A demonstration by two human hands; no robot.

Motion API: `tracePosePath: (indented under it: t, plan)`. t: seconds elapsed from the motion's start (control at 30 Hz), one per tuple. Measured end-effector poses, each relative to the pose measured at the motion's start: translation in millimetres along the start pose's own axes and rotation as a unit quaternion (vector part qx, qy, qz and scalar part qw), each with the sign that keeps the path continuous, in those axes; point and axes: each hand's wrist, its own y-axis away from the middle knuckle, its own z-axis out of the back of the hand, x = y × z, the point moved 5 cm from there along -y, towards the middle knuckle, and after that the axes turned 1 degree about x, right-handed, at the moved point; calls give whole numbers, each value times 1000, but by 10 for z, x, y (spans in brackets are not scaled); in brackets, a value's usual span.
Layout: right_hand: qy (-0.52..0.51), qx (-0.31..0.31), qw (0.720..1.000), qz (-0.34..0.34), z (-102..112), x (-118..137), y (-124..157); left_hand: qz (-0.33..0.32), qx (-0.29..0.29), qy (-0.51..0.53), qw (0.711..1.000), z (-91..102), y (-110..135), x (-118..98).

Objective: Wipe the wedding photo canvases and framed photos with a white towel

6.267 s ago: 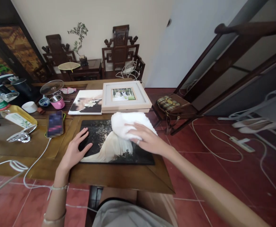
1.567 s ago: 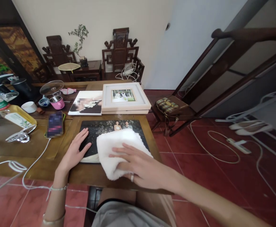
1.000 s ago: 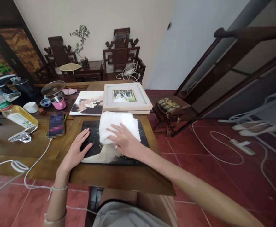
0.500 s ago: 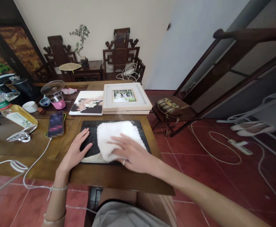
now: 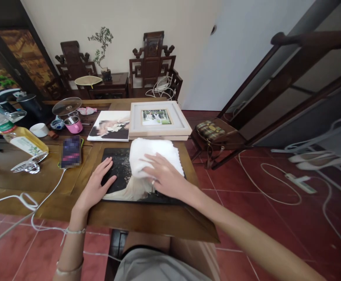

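Note:
A dark photo print [image 5: 120,183] lies flat on the wooden table [image 5: 147,220] in front of me. My left hand [image 5: 96,187] rests flat on its left edge, fingers spread, holding it down. My right hand [image 5: 166,177] presses a folded white towel [image 5: 152,154] against the upper right part of the print, fingers stretched over the cloth. A ring shows on that hand.
Behind the print lie a white-framed photo [image 5: 158,119] and an unframed photo [image 5: 110,127]. A phone [image 5: 71,151] with a cable, a pink cup [image 5: 74,125], a bottle [image 5: 15,136] and a small fan [image 5: 68,106] stand at the left. A stool with a bag [image 5: 212,130] and floor cables are at the right.
My right hand slid the towel from the print's near middle up toward its far right edge. My left hand stayed on the left edge.

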Motion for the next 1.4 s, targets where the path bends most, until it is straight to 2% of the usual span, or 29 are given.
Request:
tracePosePath:
  t: [0.17,0.27,0.4,0.6,0.7,0.83,1.0,1.1,1.23,1.4]
  plan:
    - [-38,58,994,88,-28,515,377,6,2,5,1000,1,-8,12]
    - [-58,76,988,118,-2,611,471,9,0,14,1000,2,-16,26]
    - [-66,82,988,109,28,432,331,4,1,12,1000,4,-19,30]
    - [-25,0,999,27,-40,-62,-172,3,6,10,1000,14,-16,13]
    - [-15,-16,1000,-9,-84,-151,-325,5,5,11,1000,17,-17,9]
    - [-22,16,999,18,-87,73,-228,4,7,11,1000,6,-20,22]
    - [-51,72,992,93,-60,542,205,5,2,12,1000,-2,-18,34]
    - [-67,79,988,118,-24,652,373,7,3,12,1000,-3,-15,27]
    - [-75,81,989,102,10,483,301,10,4,13,1000,-2,-14,30]
    - [-40,28,998,30,-24,55,-127,7,3,16,1000,1,-13,38]
